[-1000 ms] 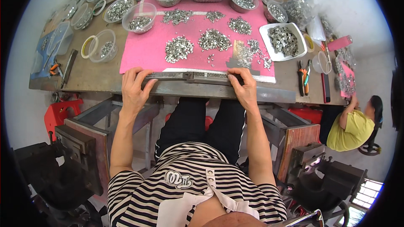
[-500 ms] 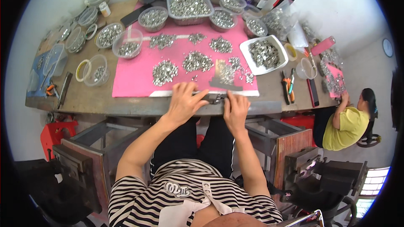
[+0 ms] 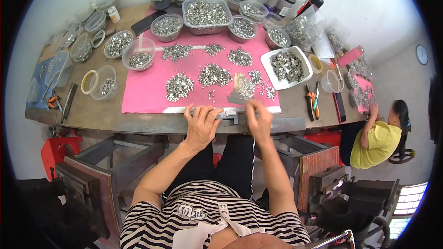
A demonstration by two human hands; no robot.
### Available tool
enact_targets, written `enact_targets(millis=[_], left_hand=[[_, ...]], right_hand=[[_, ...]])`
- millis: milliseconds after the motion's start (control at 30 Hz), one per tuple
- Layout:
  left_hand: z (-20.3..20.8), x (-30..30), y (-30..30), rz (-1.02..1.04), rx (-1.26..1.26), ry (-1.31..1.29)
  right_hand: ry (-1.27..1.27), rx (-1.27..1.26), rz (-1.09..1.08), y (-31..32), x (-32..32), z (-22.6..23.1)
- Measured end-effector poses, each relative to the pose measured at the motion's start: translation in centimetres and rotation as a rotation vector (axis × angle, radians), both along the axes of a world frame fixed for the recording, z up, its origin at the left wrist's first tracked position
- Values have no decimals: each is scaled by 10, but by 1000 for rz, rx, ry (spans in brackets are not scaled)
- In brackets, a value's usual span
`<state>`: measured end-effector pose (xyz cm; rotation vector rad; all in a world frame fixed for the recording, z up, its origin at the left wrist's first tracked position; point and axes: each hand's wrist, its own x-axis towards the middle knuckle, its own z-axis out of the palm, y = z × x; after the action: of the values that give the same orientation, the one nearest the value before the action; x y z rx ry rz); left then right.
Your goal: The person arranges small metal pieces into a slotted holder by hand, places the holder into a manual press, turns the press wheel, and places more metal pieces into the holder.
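Note:
At the table's front edge, my left hand [image 3: 201,124] grips a grey metal bar with a notched end [image 3: 229,116], fingers curled over its left part. My right hand [image 3: 259,121] is just right of the bar, over the edge of the pink mat [image 3: 147,90]. Its fingertips are smeared by motion, and whether they hold anything is hidden. Just beyond them lie a flat dark grey strip [image 3: 236,99] and a tan slotted plate [image 3: 239,83], with loose small shiny metal pieces [image 3: 254,76] beside them. Heaps of similar pieces [image 3: 215,74] spread over the mat.
Behind the mat stand tubs of metal pieces, among them a large clear tub [image 3: 207,28]. A white square dish [image 3: 268,74] sits to the right, near orange-handled pliers [image 3: 309,103]. Pale tape [image 3: 86,83] lies left. A person in yellow [image 3: 376,143] sits far right.
My right hand has come off the metal bar and shifted slightly right. My left hand stays on the bar, which now shows more of its notched end. The view has shifted slightly.

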<state>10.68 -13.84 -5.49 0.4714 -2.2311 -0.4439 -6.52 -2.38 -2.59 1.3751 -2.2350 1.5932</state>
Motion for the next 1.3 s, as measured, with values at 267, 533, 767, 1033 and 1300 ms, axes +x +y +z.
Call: enact_targets(millis=[267, 533, 767, 1033, 1300], left_hand=[[20, 14, -10, -90, 151, 5], [27, -2, -75, -20, 122, -52], [33, -13, -75, -63, 81, -183], [26, -5, -78, -63, 95, -258], [28, -4, -78, -85, 18, -276]], right_hand=[[307, 149, -174, -94, -129, -24], [370, 180, -129, -92, -120, -11], [-89, 359, 171, -44, -22, 7], [77, 342, 140, -31, -24, -1], [329, 350, 192, -34, -21, 9]])
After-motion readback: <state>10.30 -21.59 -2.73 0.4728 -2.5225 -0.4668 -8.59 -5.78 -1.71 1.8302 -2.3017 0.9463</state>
